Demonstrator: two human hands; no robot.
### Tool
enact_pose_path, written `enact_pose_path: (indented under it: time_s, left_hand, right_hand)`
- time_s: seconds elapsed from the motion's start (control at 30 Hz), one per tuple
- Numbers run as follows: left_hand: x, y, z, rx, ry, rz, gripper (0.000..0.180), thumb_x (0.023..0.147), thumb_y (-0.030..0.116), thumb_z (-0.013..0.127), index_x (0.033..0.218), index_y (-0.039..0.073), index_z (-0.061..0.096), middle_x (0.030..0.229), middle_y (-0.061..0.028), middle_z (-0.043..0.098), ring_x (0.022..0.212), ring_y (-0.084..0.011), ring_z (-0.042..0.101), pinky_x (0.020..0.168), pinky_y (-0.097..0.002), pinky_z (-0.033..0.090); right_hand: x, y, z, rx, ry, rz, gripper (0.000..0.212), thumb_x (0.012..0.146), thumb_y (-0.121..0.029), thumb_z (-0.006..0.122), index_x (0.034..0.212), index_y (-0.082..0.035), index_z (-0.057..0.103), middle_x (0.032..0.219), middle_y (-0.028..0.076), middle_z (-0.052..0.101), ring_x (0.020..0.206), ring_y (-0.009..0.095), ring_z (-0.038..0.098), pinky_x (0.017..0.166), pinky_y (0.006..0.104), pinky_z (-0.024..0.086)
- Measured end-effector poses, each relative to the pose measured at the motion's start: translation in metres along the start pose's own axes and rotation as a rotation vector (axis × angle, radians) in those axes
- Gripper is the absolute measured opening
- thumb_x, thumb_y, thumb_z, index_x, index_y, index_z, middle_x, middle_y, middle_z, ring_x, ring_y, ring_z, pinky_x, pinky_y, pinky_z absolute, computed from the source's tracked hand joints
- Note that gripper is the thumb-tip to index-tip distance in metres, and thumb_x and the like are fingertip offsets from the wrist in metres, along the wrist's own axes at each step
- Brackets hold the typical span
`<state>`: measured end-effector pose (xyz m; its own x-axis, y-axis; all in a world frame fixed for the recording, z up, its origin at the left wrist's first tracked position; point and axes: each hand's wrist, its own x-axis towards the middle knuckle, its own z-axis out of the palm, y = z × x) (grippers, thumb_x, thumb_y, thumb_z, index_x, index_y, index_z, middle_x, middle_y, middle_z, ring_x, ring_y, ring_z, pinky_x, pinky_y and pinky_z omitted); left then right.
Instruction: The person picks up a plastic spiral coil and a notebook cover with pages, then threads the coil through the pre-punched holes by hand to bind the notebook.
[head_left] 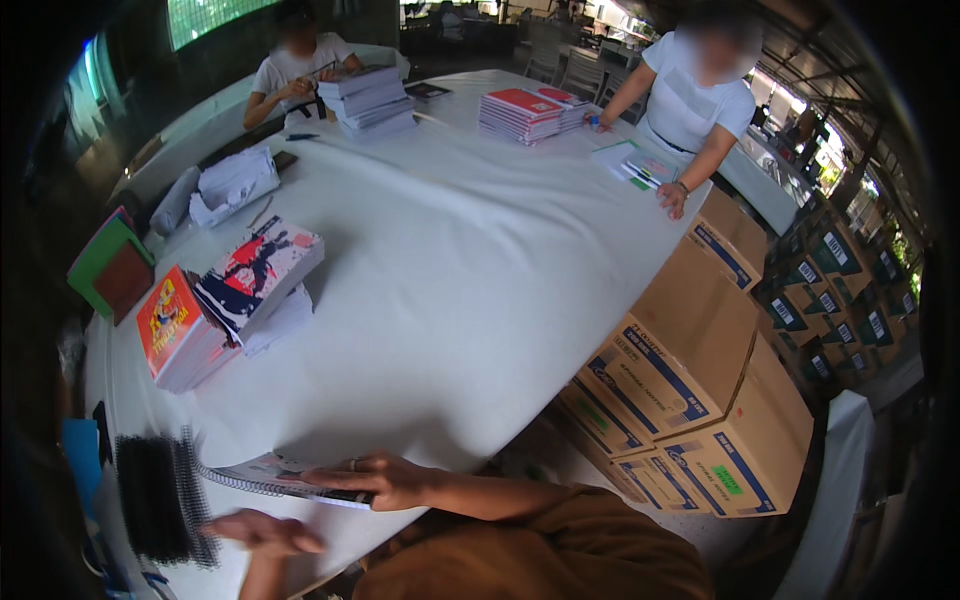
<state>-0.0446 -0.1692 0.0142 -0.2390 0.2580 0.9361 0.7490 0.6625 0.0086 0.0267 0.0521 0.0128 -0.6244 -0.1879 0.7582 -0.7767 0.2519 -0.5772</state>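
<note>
A spiral notebook (272, 474) with a patterned cover lies at the near edge of the table, its wire coil curving along the near left side. My right hand (380, 482), a ring on one finger, grips the notebook from its right end, with its fingers stretched across the cover. Just below the notebook, my left hand (265, 533) is smeared by motion; its fingers reach out apart and look bare. Its fingertips come close to a bundle of black spiral binding coils (165, 500) at the table's near left. Whether they touch the coils, I cannot tell.
On the white-covered table (440, 270) stand stacked notebooks (262, 275), an orange-covered stack (180, 330), a paper pile (365, 100) and red notebooks (520, 112). Two people work at the far side. Cardboard boxes (690, 340) are piled against the right edge.
</note>
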Motion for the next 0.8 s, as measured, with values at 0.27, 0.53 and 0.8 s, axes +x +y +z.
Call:
enact_pose_path:
  time_s: [0.27, 0.53, 0.8]
  left_hand:
    - [-0.013, 0.024, 0.001, -0.245, -0.177, 0.302, 0.089, 0.083, 0.053, 0.047, 0.135, -0.007, 0.008, 0.14, -0.0282, 0.009, 0.129, -0.0448, 0.013, 0.101, -0.0568, 0.021]
    - [0.04, 0.065, 0.014, -0.111, -0.048, 0.124, 0.071, 0.089, 0.045, 0.042, 0.129, -0.01, 0.023, 0.134, -0.0272, 0.024, 0.125, -0.0399, 0.024, 0.101, -0.0493, 0.023]
    - [-0.044, 0.058, 0.015, -0.401, -0.554, 0.372, 0.11, 0.065, 0.079, 0.042, 0.134, -0.005, 0.026, 0.138, -0.0263, 0.024, 0.126, -0.0448, 0.024, 0.1, -0.0611, 0.012]
  right_hand:
    - [0.004, -0.001, 0.012, -0.015, 0.09, -0.022, 0.059, 0.065, 0.001, 0.063, 0.122, -0.014, 0.052, 0.117, 0.007, 0.057, 0.095, 0.028, 0.061, 0.074, 0.0366, 0.053]
    - [0.018, -0.014, 0.004, 0.014, 0.043, 0.139, 0.049, 0.07, -0.007, 0.067, 0.117, -0.011, 0.055, 0.109, 0.009, 0.061, 0.089, 0.026, 0.063, 0.074, 0.0341, 0.052]
    - [0.019, -0.002, 0.011, 0.219, 0.085, 0.269, 0.053, 0.069, -0.006, 0.066, 0.12, -0.008, 0.053, 0.109, 0.011, 0.061, 0.088, 0.026, 0.064, 0.075, 0.0329, 0.052]
